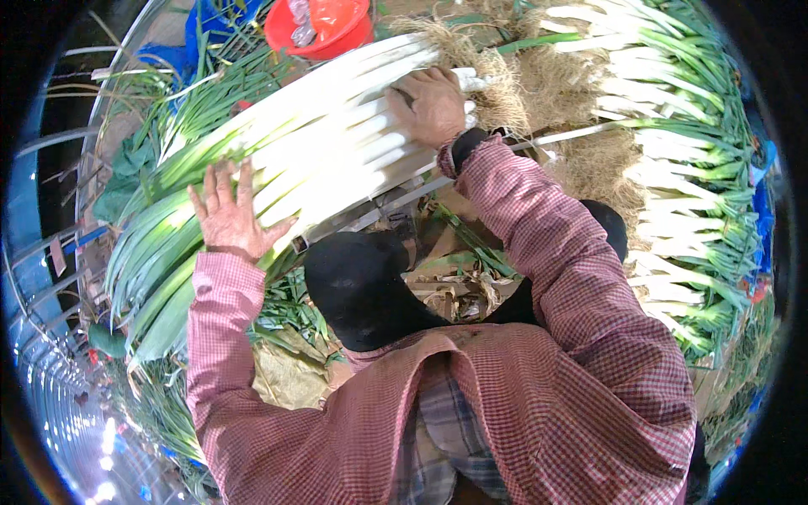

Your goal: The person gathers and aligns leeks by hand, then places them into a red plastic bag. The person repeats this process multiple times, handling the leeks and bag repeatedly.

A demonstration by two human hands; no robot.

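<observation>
A wide layer of leeks (315,145) lies before me on a low stand, white stems side by side, roots to the right and green leaves drooping to the left. My left hand (230,218) rests on the leeks where white turns to green, fingers spread. Near the root ends, my right hand (430,107) lies over the white stems, its fingers partly bent; its grip on any single stem cannot be made out. The stand's metal edge (404,201) shows under the near side of the layer. Bright glare hides detail on the middle stems.
A long row of leeks (678,214) lies at the right, matted roots (568,95) towards me. A red plastic basin (320,28) holding clear plastic stands beyond the layer. Loose leaves (293,303) and a tan sheet (293,372) lie by my black-clad knee (353,284).
</observation>
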